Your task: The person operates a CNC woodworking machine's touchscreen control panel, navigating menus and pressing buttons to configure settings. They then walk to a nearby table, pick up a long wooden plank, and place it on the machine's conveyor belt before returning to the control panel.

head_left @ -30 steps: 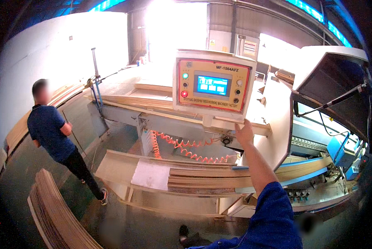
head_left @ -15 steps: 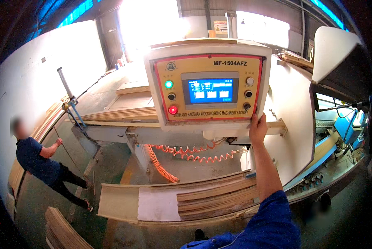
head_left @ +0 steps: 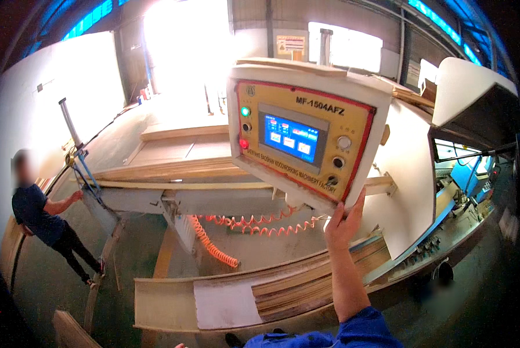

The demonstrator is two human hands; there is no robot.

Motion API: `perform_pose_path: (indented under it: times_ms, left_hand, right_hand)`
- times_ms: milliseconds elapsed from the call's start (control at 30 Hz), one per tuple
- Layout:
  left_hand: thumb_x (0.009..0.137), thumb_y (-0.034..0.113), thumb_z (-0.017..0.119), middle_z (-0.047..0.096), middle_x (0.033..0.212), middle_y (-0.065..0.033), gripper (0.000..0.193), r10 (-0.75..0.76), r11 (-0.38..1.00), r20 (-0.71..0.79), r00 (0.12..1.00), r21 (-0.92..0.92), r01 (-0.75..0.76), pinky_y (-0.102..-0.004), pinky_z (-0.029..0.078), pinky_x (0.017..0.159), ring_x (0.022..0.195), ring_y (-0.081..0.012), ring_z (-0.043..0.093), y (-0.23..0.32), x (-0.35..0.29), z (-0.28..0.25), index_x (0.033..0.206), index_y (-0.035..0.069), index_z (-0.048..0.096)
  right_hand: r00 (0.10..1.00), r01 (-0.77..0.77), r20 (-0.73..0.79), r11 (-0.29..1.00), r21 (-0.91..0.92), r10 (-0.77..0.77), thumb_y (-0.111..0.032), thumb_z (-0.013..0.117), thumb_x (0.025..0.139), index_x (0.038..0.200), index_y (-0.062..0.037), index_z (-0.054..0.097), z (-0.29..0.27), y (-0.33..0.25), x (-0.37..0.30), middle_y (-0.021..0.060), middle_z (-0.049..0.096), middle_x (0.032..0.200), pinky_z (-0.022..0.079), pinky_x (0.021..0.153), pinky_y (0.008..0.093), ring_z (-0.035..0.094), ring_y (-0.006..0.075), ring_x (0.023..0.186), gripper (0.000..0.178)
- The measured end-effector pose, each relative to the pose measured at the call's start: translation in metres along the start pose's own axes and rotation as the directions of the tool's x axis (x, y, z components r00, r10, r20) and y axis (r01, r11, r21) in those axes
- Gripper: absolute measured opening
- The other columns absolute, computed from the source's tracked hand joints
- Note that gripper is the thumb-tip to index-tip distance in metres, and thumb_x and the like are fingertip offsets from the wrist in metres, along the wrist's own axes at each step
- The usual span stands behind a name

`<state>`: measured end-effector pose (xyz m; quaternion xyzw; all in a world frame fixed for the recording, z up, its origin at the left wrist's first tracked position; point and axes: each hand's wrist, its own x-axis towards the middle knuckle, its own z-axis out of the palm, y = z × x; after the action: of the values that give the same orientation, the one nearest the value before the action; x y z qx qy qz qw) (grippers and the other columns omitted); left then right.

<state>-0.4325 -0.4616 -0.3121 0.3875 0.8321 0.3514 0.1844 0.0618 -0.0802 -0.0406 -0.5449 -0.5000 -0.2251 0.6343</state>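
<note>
A control panel (head_left: 356, 139) with a yellow face, red border and pale housing hangs before me, tilted with its right side lower. On it is a lit blue screen (head_left: 290, 138). My right hand (head_left: 342, 227) grips the panel's lower right corner, thumb and fingers to either side of the edge. Some fingers are hidden behind the housing. Only a small sliver of my left hand (head_left: 180, 345) shows at the lower edge, its fingers out of sight. Orange coiled hoses (head_left: 213, 245) hang below the panel.
Wooden strips (head_left: 315, 290) lie on a low bench (head_left: 161, 301) in front of me. Boards (head_left: 184, 148) rest on the machine bed behind the panel. At the left stands another person (head_left: 39, 214). A large white machine cover (head_left: 411, 174) is at the right.
The panel has swung and tilted, its right side now lower and turned. My right hand has moved left and down with it. The other person has shifted an arm toward the machine.
</note>
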Motion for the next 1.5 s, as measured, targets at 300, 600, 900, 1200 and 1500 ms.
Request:
perform_pose_path:
  times_ms: [300, 600, 900, 1200, 1500]
  left_hand:
    - [0.097, 0.020, 0.064, 0.073, 0.113, -0.0170, 0.029, 0.292, 0.947, 0.122, 0.949, -0.179, -0.268, -0.0348, 0.054, 0.092, 0.103, -0.0261, 0.070, 0.042, 0.111, -0.001, 0.119, 0.002, 0.069]
    - [0.097, 0.019, 0.064, 0.072, 0.107, -0.0152, 0.028, 0.445, 0.892, 0.231, 0.865, -0.197, -0.407, -0.0350, 0.055, 0.087, 0.095, -0.0242, 0.069, 0.011, 0.149, 0.011, 0.118, 0.001, 0.068]
    - [0.096, 0.014, 0.066, 0.072, 0.102, -0.0122, 0.026, 0.437, 0.894, 0.327, 0.838, -0.264, -0.363, -0.0345, 0.056, 0.081, 0.088, -0.0222, 0.066, 0.049, 0.159, 0.003, 0.118, 0.001, 0.067]
    - [0.095, 0.029, 0.067, 0.074, 0.107, -0.0151, 0.029, 0.461, 0.881, 0.374, 0.805, -0.305, -0.363, -0.0388, 0.057, 0.081, 0.090, -0.0284, 0.071, 0.027, 0.192, 0.076, 0.110, 0.005, 0.072]
    - [0.096, 0.027, 0.067, 0.074, 0.108, -0.0141, 0.029, 0.603, 0.786, 0.313, 0.734, -0.074, -0.614, -0.0364, 0.057, 0.085, 0.096, -0.0281, 0.072, 0.088, 0.124, 0.083, 0.116, 0.007, 0.072]
  right_hand:
    - [0.979, 0.199, -0.004, 0.957, -0.213, -0.204, -0.012, 0.061, 0.093, 0.153, 0.0075, 0.027, 0.020, -0.077, -0.036, 0.0320, 0.029, 0.156, 0.029, 0.115, 0.0541, 0.034, 0.0489, 0.141, 0.071]
    - [0.964, 0.257, 0.144, 0.915, -0.311, -0.222, -0.033, 0.064, 0.094, 0.150, 0.0078, 0.030, -0.035, -0.085, -0.059, 0.0342, 0.034, 0.151, 0.030, 0.115, 0.0561, 0.037, 0.0507, 0.139, 0.077]
    - [0.988, 0.143, 0.138, 0.770, -0.621, -0.072, -0.033, 0.065, 0.092, 0.144, 0.0010, 0.041, -0.125, 0.007, -0.049, 0.0290, 0.041, 0.146, 0.035, 0.110, 0.0583, 0.042, 0.0479, 0.134, 0.066]
    - [0.995, -0.012, 0.050, 0.585, -0.811, 0.091, -0.029, 0.070, 0.088, 0.144, -0.0020, 0.041, -0.210, 0.129, 0.028, 0.0264, 0.038, 0.150, 0.033, 0.113, 0.0559, 0.039, 0.0456, 0.137, 0.069]
    - [0.959, -0.166, 0.012, 0.594, -0.787, 0.283, -0.039, 0.068, 0.088, 0.144, -0.0054, 0.042, -0.225, 0.218, 0.103, 0.0215, 0.052, 0.141, 0.043, 0.106, 0.0498, 0.051, 0.0402, 0.129, 0.070]
